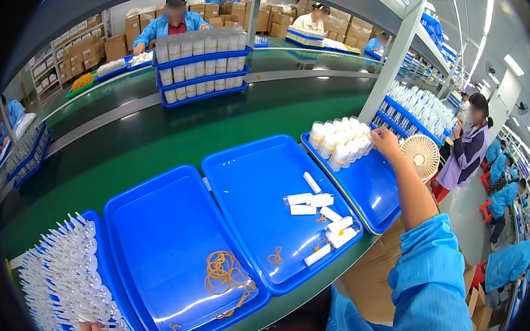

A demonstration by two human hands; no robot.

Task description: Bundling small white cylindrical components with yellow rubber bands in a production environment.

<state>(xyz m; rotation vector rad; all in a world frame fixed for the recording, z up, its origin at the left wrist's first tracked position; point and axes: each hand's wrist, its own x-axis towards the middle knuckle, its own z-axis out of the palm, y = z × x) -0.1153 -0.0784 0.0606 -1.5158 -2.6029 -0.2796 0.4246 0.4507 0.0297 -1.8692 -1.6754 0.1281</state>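
Several trays (157, 238) line a green workshop bench (121, 141); I can't tell if fingers (378, 135) pinch.

The right sleeve (431, 270) is bright blue, of smooth, creased cloth, bunched in thick folds around the elbow; below it the forearm (414, 193) is bare, and so is the right hand (388, 142). More blue cloth (358, 329) hangs beside dark maroon clothing (294, 325). The left hand (91, 329), mostly cut off, shows bare fingers

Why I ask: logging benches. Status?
Right hand at banded white cylinders. Left hand at white stemmed plastic pieces. Tangled orange rubber bands in rectangular blue plastic tray.
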